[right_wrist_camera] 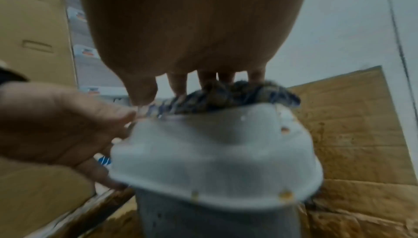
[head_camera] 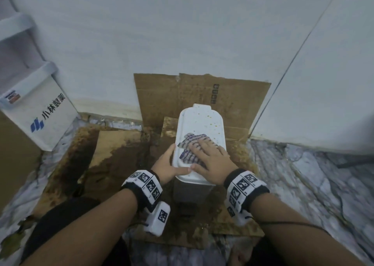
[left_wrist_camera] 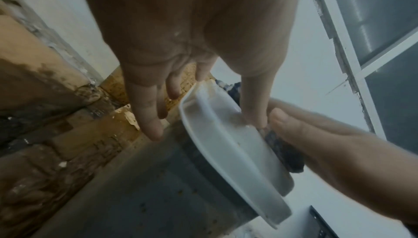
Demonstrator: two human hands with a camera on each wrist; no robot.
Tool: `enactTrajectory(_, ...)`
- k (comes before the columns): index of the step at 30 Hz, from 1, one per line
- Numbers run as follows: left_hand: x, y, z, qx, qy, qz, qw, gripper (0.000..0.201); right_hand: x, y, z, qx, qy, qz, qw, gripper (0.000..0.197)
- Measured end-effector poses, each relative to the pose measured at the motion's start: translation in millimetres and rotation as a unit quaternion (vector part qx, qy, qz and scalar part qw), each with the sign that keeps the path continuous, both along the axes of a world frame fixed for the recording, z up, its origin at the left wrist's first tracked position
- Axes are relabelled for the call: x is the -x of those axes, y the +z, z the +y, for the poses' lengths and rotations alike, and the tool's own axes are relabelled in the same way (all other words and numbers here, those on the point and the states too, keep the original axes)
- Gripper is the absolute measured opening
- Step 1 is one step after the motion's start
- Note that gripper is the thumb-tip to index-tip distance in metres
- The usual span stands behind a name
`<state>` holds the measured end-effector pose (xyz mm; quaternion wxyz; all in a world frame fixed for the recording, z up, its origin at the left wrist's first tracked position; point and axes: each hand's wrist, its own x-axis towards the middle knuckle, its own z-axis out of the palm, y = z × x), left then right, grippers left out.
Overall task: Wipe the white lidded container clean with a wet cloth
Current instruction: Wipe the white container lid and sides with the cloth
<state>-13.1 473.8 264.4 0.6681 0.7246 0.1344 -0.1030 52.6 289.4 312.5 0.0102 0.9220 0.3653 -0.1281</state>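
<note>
The white lidded container (head_camera: 199, 124) stands upright on soaked cardboard, and its lid is dotted with brown specks toward the far end. Its body below the lid (left_wrist_camera: 158, 188) is grey. A blue-and-white checked cloth (head_camera: 189, 144) lies on the near half of the lid. My right hand (head_camera: 208, 154) presses flat on the cloth with straight fingers, also seen in the right wrist view (right_wrist_camera: 214, 82) above the bunched cloth (right_wrist_camera: 237, 95). My left hand (head_camera: 172, 162) grips the container's left near corner, thumb on the lid (left_wrist_camera: 226, 143), fingers down the side.
Brown-stained, wet cardboard (head_camera: 117, 144) covers the floor around the container. Another sheet (head_camera: 202, 91) leans against the white wall behind it. A white box with a blue logo (head_camera: 40, 116) stands at the left. Marbled floor (head_camera: 303, 174) shows on the right.
</note>
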Motion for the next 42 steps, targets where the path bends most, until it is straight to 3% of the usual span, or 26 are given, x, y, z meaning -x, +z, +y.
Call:
enactTrajectory(7, -5.1, -16.2, 0.5, 0.040, 0.014, 0.005, 0.999, 0.119, -24.5, -14.4, -16.5, -0.043, 0.012, 0.003, 0.999, 0.060)
enactTrajectory(10, -4.1, -15.7, 1.2, 0.033, 0.013, 0.007, 0.999, 0.118, -45.5, -12.1, -20.9, -0.063, -0.012, 0.023, 0.998, 0.065)
enactTrajectory(17, -2.4, -14.1, 1.0, 0.020, 0.027, 0.019, 0.999, 0.115, -119.9, -9.1, -6.1, -0.096, -0.077, 0.057, 0.991, 0.054)
enactTrajectory(27, -7.0, -16.2, 4.8, 0.007, 0.008, 0.019, 1.000, 0.111, -196.0, 14.6, 47.6, -0.011, -0.083, 0.081, 0.993, 0.056)
enactTrajectory(33, -8.1, -17.5, 5.5, 0.007, 0.007, 0.013, 1.000, 0.108, -197.7, 19.3, 80.1, 0.056, -0.025, 0.068, 0.996, 0.061)
enactTrajectory(42, -5.7, -17.8, 4.5, 0.018, 0.021, 0.007, 1.000, 0.112, -135.9, 26.6, 93.9, 0.110, 0.077, 0.047, 0.990, 0.053)
